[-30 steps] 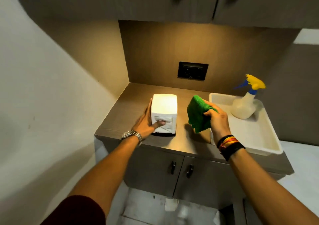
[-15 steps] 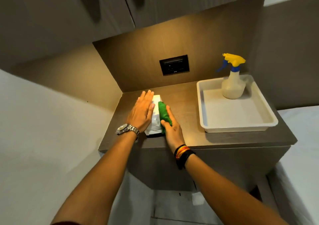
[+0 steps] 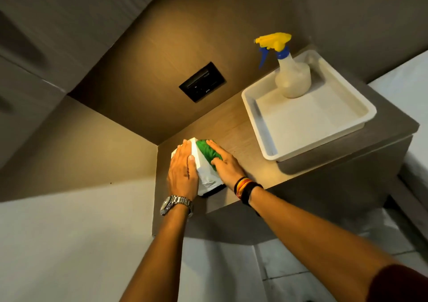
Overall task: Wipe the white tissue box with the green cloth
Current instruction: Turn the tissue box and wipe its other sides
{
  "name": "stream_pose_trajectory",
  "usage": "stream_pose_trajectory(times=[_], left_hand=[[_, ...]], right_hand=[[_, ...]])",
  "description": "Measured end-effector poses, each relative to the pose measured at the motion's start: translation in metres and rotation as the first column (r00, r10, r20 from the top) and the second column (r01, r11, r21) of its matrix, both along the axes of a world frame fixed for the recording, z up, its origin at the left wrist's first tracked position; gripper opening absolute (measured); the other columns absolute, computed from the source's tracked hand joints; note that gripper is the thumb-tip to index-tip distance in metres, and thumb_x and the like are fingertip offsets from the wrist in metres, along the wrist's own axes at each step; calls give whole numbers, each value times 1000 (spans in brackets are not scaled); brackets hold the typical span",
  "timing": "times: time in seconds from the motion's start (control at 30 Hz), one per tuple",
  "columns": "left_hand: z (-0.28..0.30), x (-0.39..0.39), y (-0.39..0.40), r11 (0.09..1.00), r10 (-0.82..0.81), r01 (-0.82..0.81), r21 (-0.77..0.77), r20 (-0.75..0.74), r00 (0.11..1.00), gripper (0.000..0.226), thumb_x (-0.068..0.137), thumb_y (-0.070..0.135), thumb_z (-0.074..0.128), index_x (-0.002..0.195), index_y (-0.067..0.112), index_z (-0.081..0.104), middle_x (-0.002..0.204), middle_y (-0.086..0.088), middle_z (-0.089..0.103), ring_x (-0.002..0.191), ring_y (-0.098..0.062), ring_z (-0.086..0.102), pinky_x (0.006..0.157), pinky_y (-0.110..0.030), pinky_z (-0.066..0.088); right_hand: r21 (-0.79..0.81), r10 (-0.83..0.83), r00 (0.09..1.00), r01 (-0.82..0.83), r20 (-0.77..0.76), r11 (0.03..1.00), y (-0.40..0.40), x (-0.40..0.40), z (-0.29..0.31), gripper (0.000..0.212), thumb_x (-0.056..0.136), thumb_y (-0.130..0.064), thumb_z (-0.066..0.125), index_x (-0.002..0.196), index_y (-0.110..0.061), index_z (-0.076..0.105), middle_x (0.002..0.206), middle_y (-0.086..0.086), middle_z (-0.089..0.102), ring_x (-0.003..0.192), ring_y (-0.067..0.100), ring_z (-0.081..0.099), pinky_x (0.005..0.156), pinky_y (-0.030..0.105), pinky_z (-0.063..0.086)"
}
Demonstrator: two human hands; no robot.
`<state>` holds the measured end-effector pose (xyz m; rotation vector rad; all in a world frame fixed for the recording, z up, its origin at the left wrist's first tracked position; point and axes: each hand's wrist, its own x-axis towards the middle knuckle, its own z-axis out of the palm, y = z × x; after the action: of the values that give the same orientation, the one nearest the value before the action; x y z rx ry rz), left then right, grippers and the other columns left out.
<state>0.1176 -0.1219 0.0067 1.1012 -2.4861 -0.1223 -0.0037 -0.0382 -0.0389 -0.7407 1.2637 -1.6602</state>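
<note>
The white tissue box (image 3: 206,174) stands on the wooden counter (image 3: 245,144) near its left end. My left hand (image 3: 183,172) lies flat against the box's left side and top, fingers together, holding it steady. My right hand (image 3: 225,163) presses the green cloth (image 3: 207,152) onto the right side of the box, near its top. Most of the cloth is under my fingers. The box's front face with the tissue slot shows between my two hands.
A white tray (image 3: 266,137) sits on the right half of the counter, with a spray bottle (image 3: 293,77) with a yellow and blue trigger standing in it. A black socket plate (image 3: 202,82) is on the back wall. Cabinets hang overhead; a wall closes the left side.
My right hand brought the green cloth from the air beside the box onto the box's right side. My left hand shifted from gripping the box's front to lying flat on it. The camera tilted.
</note>
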Motion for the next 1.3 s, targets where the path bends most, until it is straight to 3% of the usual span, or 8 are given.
stream_pose_trajectory(times=[0.17, 0.23, 0.53, 0.67, 0.77, 0.9, 1.1, 1.3], left_hand=[[-1, 3, -2, 1000, -26, 26, -6, -11, 1000, 52, 106, 34, 25, 154, 19, 37, 160, 0, 38, 150, -14, 30, 117, -9, 11], [-2, 3, -2, 1000, -23, 23, -15, -3, 1000, 53, 106, 35, 25, 154, 19, 37, 160, 0, 38, 150, -15, 30, 116, -9, 11], [-3, -1, 3, 1000, 18, -19, -19, -32, 999, 55, 105, 40, 24, 154, 21, 38, 158, 1, 41, 148, -16, 35, 119, -25, 20], [-3, 0, 3, 999, 30, -30, -13, -26, 999, 54, 105, 39, 23, 154, 22, 38, 158, 1, 41, 148, -15, 34, 116, -13, 14], [-2, 0, 3, 1000, 5, -5, -12, -25, 1000, 54, 104, 38, 23, 153, 21, 39, 158, 0, 40, 149, -15, 32, 120, -23, 20], [-5, 3, -1, 1000, 6, -6, -17, -5, 1000, 50, 106, 33, 28, 154, 20, 38, 159, 0, 39, 149, -17, 32, 120, -33, 25], [-4, 2, 0, 999, 25, -24, -20, 7, 1000, 55, 105, 41, 23, 154, 21, 37, 160, 1, 38, 149, -15, 32, 114, -8, 10], [-5, 1, 0, 1000, 24, -24, -13, 3, 1000, 52, 106, 36, 27, 155, 21, 36, 160, 1, 38, 150, -17, 31, 119, -30, 22]], right_hand=[[-17, -53, 986, 51, -157, 999, 14, 35, -8, 58, 99, -30, 31, 145, -61, 14, 164, -23, 13, 154, 13, 5, 124, 50, 17], [-20, -84, 967, 82, -240, 996, 34, 55, -19, 64, 100, -22, 32, 148, -56, 8, 165, -21, 5, 154, 14, -7, 124, 48, 10], [73, -40, 999, 37, 37, 997, -8, -5, 6, 62, 91, -11, 39, 147, -36, 40, 155, -6, 43, 138, 20, 45, 115, 39, 38], [-60, -38, 999, 36, -39, 998, -10, 1, 22, 61, 95, -8, 37, 151, -31, 33, 161, -6, 31, 148, 14, 28, 122, 37, 25], [-67, -38, 947, 17, -319, 998, 8, 29, -9, 78, 94, -8, 36, 151, -52, 4, 166, -17, 8, 154, 15, 6, 123, 52, 17], [-32, -25, 871, 11, -490, 999, 28, 39, -27, 86, 95, -9, 38, 147, -51, -16, 162, -23, -16, 153, 14, -14, 124, 54, 10], [-43, 14, 911, -35, -413, 998, 16, 11, -13, 80, 89, -6, 37, 157, -32, 4, 167, -11, 1, 153, 6, -1, 126, 43, 11], [-50, 8, 908, -32, -419, 998, 41, 32, -37, 75, 94, -12, 36, 155, -42, 5, 166, -17, 1, 154, 9, -1, 124, 47, 16]])
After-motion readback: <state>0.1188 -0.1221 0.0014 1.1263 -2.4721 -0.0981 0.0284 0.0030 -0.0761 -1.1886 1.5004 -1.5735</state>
